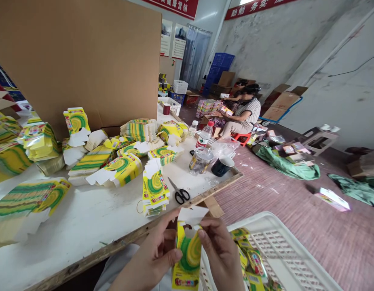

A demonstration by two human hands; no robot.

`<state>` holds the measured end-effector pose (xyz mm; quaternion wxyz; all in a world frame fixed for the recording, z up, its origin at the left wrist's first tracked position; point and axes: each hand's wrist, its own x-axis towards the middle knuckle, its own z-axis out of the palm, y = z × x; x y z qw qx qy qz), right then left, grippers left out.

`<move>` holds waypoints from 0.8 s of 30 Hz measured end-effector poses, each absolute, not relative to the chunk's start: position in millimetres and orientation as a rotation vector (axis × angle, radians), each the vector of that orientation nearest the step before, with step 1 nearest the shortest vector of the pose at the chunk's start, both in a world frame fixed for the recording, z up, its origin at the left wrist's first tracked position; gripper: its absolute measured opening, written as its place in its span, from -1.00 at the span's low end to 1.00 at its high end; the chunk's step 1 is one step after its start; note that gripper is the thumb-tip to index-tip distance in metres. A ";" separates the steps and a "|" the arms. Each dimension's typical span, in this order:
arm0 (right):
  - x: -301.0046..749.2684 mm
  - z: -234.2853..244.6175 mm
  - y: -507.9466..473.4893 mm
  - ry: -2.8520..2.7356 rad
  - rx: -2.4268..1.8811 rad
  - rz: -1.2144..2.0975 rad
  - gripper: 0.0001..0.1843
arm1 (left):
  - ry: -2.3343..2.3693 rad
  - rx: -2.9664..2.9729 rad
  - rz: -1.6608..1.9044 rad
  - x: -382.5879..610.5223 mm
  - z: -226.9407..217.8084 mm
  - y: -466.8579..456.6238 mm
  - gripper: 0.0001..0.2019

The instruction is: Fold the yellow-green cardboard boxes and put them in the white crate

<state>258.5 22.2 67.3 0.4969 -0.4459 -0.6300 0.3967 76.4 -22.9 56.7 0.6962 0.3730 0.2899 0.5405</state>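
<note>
A yellow and green carton (pixel 189 254) is held upright between my two hands, its white top flaps standing open. My left hand (pixel 158 252) grips its left side, with the thumb on the front. At the upper right edge, by the flaps, the fingers and thumb of my right hand (pixel 218 246) pinch the carton. Just beyond my hands, a stack of flat cartons (pixel 155 186) lies on the white table (pixel 114 218), beside black-handled scissors (pixel 180 194). Below and right of my right hand, a white plastic basket (pixel 284 242) holds several yellow packets (pixel 250 258).
Bundles of flat cartons (pixel 29 198) cover the table's left and back, before a tall cardboard sheet (pixel 92 60). A bottle (pixel 205 135), a clear jar (pixel 201 159) and a dark mug (pixel 222 165) stand near the right edge. Beyond, a person (pixel 244 113) sits on a red stool.
</note>
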 end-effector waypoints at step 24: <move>255.0 74.8 22.3 -1.786 -1.356 0.826 -0.64 | 0.873 1.006 1.144 76.8 51.7 -18.0 -0.47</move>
